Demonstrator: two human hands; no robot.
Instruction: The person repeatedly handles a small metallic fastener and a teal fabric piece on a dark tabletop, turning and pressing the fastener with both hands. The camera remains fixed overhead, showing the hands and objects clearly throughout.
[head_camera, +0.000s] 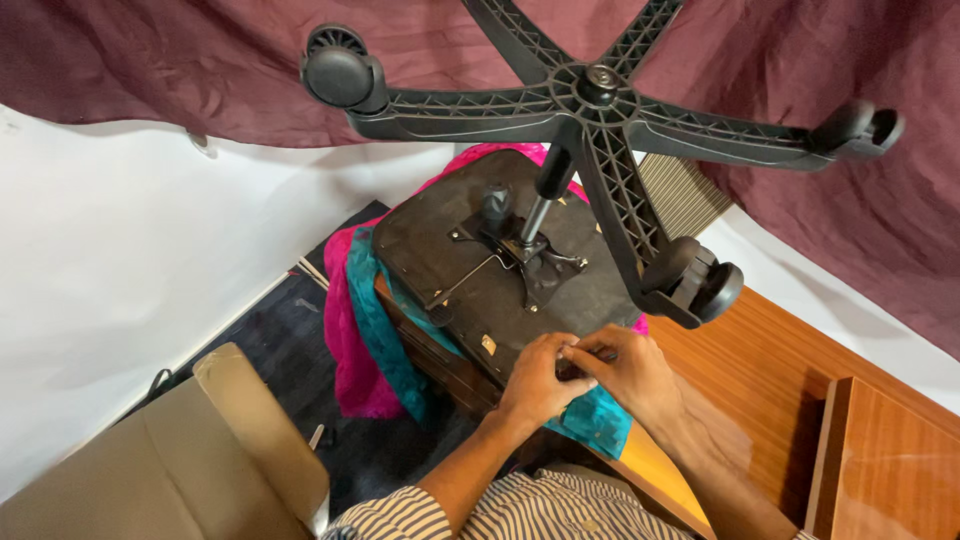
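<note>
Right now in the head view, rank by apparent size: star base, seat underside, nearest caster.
1. star base, though it sits closest to the camera, so that inflates it
2. seat underside
3. nearest caster

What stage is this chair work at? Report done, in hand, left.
Done: the chair seat lies upside down on cloths, with the wheeled star base and column fitted. In hand: left hand and right hand work together at the seat's near edge; what they pinch is hidden. Left: cannot tell from here.
</note>
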